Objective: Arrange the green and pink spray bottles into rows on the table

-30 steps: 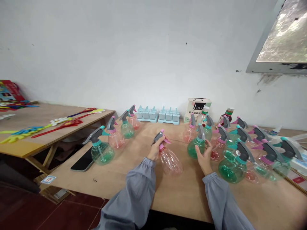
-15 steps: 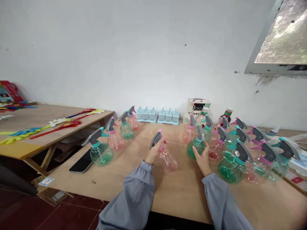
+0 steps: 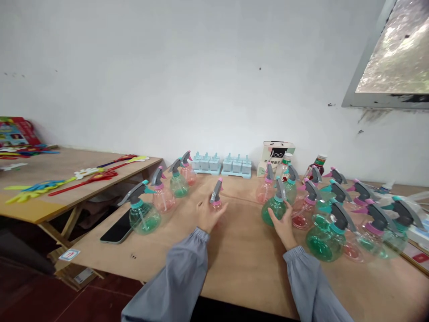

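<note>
My left hand (image 3: 207,213) is wrapped round the body of a pink spray bottle (image 3: 216,195) that stands upright on the wooden table (image 3: 241,255); only its grey and pink trigger head shows above my fingers. My right hand (image 3: 283,222) rests against the near side of a green spray bottle (image 3: 274,206), fingers curved on it. Several more green and pink spray bottles (image 3: 335,223) crowd the table to the right of that hand.
A row of spray bottles (image 3: 161,197) stands at the left, beside a black phone (image 3: 117,227) near the table edge. Light blue moulds (image 3: 223,164), a carton (image 3: 275,156) and small bottles sit by the wall. A second table (image 3: 50,192) with coloured toys is at far left.
My left hand has tipped the pink spray bottle from lying on its side to upright and moved it a little away from me. My right hand has stayed on the green bottle.
</note>
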